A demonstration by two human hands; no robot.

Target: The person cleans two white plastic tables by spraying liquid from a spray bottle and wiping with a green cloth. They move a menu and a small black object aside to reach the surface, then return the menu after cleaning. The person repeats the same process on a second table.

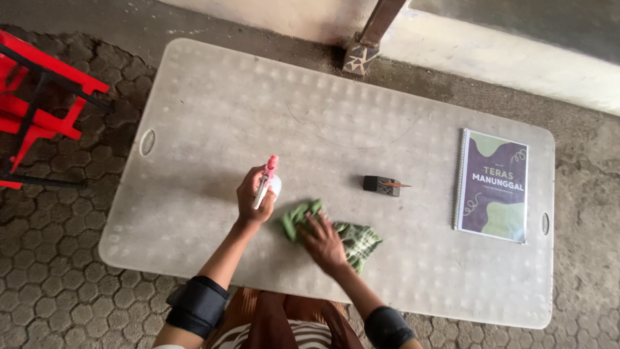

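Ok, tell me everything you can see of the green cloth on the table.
The green cloth is a soft checked fabric, green with paler lines, crumpled rather than folded. It lies on the near middle of the grey plastic table. The right hand presses flat on its middle, hiding part of it; a bunched end sticks out to the left and a wider flap spreads to the right. The left hand, holding a small spray bottle, is close beside it without touching it.

The left hand [253,197] covers most of the white spray bottle with a pink nozzle [267,183]. The right hand [323,240] hides the middle of the green checked cloth [352,238]. Left of the grey plastic table [213,116], the red metal frame [39,103] is cut by the edge. Right of the cloth, the small black block [381,185] is too small to identify.
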